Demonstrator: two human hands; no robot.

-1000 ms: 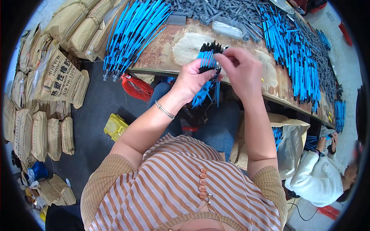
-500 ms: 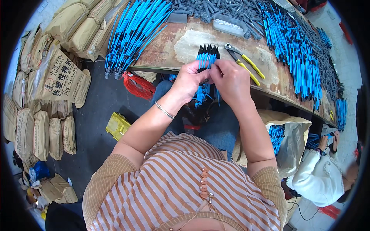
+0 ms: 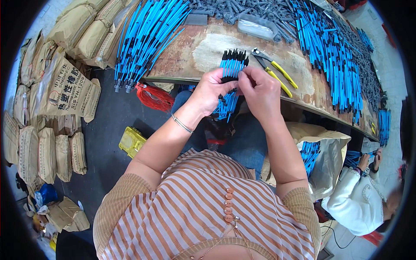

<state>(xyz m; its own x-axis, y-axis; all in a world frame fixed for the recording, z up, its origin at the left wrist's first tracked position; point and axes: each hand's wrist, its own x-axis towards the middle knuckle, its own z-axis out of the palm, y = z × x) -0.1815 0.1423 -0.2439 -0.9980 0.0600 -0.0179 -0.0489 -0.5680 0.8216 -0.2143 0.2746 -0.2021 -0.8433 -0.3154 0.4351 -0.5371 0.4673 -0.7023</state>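
Observation:
A bundle of thin blue tubes with black tips point(image 3: 233, 66) stands upright at the table's near edge. My left hand point(image 3: 209, 92) is closed around its middle, thumb across the front. On the bundle's right side, the bent fingers of my right hand point(image 3: 262, 88) pinch together against the tubes. Whether they grip a single tube or a black band is hidden by the fingers. Blue ends and a few black pieces show below my left hand. Just right of the bundle, yellow-handled cutting pliers point(image 3: 282, 78) lie on the table with their jaws pointing away.
The worn wooden table point(image 3: 171, 60) carries blue tubes point(image 3: 145, 39) at left, more point(image 3: 333, 69) at right, grey plastic parts point(image 3: 242, 9) and a clear tray point(image 3: 256, 28). Red strands point(image 3: 154, 97) hang below its edge. Paper sacks point(image 3: 65, 91) stack at left. A co-worker's white sleeve point(image 3: 357, 201) is at lower right.
The tubes in my left hand now sit more evenly side by side. My right hand has shifted slightly along the bundle's right side, and a loose blue tube below it no longer shows.

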